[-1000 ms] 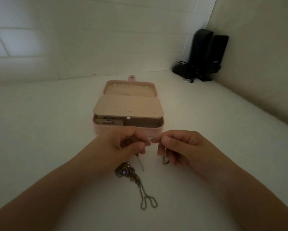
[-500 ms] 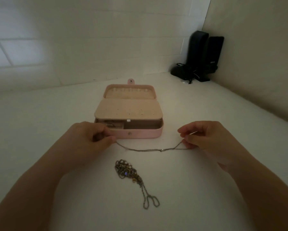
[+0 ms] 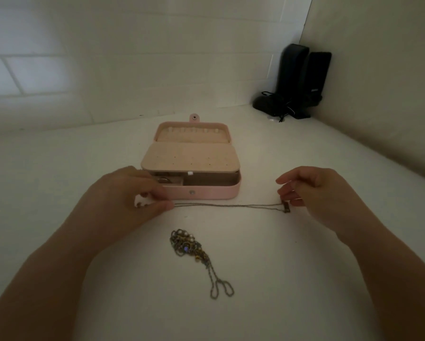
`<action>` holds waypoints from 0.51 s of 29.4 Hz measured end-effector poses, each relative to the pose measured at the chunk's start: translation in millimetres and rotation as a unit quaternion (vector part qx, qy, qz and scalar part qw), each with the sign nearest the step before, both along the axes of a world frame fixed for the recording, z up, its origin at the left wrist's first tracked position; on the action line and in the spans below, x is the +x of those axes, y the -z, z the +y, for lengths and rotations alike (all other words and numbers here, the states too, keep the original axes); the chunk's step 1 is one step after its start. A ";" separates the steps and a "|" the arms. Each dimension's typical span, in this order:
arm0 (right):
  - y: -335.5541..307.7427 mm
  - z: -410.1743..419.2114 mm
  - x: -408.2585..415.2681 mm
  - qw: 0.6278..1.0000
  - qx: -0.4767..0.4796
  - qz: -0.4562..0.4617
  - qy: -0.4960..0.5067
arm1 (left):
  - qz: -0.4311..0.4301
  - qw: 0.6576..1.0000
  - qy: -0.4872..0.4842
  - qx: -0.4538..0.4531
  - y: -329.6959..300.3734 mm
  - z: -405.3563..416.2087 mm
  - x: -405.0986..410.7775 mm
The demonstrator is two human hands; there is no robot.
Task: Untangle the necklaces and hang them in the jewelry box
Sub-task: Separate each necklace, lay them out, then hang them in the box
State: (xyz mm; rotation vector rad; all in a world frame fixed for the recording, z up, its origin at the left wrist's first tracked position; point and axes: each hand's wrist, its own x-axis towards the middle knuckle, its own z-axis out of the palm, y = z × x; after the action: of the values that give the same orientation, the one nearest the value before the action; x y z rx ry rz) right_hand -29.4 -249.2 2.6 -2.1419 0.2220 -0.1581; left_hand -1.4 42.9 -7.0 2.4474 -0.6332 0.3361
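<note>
A thin chain necklace (image 3: 227, 206) stretches taut between the hands, just near of the open pink jewelry box (image 3: 206, 193). The left hand (image 3: 130, 198) pinches its left end, and the right hand (image 3: 312, 190) pinches its right end, where a small pendant (image 3: 286, 207) hangs. A tangled heap of necklaces (image 3: 190, 247) lies on the white table (image 3: 305, 279), nearer than the chain.

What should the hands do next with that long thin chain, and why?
Probably lift the thin silver chain toward the row of pegs in the lid of the open pink jewelry box and hook one end on. The left hand and right hand pinch its ends; it stretches straight between them, free of the tangled pile of necklaces lying nearer.
</note>
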 end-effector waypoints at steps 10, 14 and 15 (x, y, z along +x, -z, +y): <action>-0.5 29.5 -12.6 0.984 0.058 0.005 -0.170 | 0.154 0.973 0.171 0.026 10.7 -25.0 -4.9; 8.8 45.8 -17.6 0.972 -0.066 0.009 -0.224 | 0.164 0.970 0.176 0.021 10.1 -32.5 -9.4; 10.3 48.5 -18.9 0.966 -0.105 0.006 -0.234 | 0.166 0.970 0.175 0.015 9.9 -34.6 -10.6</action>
State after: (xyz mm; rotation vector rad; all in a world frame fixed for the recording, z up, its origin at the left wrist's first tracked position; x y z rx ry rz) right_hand -48.2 -200.7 -7.6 -2.3426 -0.3100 0.1130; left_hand -12.1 8.3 -16.9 2.2872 -0.9014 -0.2216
